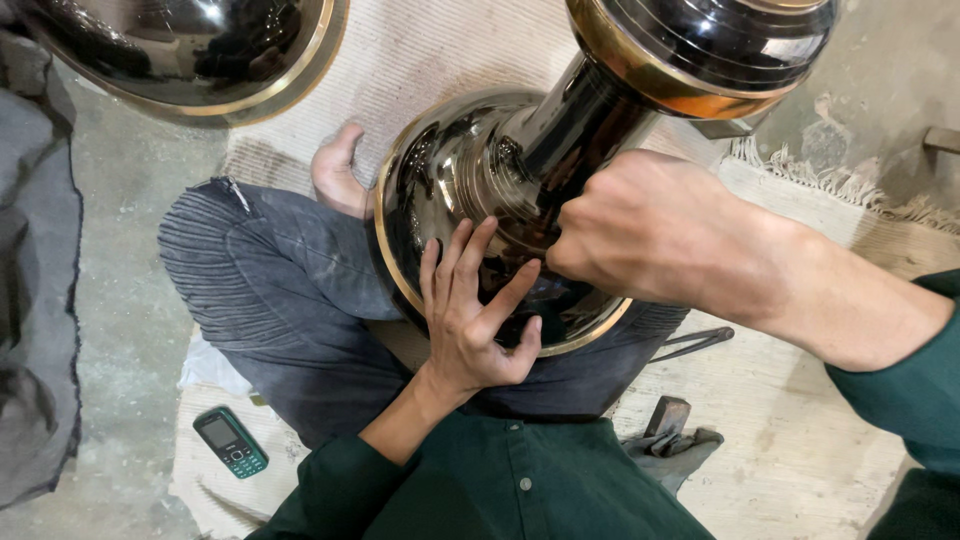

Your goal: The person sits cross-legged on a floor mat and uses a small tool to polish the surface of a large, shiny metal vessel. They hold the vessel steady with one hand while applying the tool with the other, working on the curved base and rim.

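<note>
Person works on a shiny dark metal vessel [480, 170] resting on the lap
Left hand [472, 315] lies flat and released on its round base; right hand [640, 230] is clenched around the neck

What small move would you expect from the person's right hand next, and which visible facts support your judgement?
Probably a short further stroke or twist of the right hand around the neck of the shiny dark metal vessel. That hand is closed in a fist against the neck, while the left hand lies flat, fingers spread, steadying the gold-rimmed base on the lap. What the fist holds cannot be seen.
</note>
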